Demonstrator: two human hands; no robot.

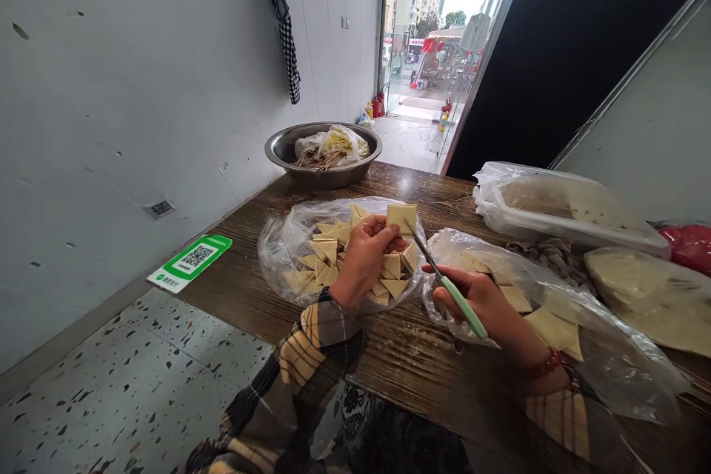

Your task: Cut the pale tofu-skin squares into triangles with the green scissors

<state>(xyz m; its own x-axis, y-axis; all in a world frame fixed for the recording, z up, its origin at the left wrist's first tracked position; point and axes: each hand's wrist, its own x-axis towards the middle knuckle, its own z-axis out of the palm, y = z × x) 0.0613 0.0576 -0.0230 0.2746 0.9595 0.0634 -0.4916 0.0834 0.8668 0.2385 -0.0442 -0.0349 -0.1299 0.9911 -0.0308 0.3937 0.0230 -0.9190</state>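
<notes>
My left hand pinches a square, cream-coloured folded dough or tofu-skin sheet between thumb and fingers, holding it upright. In my right hand is a small knife with a pale green handle, its narrow blade slanting up and left. The blade tip lies against or just in front of the square; I cannot tell how deep it goes. Below my left hand, several cream triangular pieces are heaped on a clear plastic bag. Beside my right hand, another clear bag holds flat cream sheets.
A metal basin with sticks and plastic bags stands at the table's far left. A bag-wrapped white tray, a grey cloth and a bagged pale round sheet lie right. A green code card sits on the left edge.
</notes>
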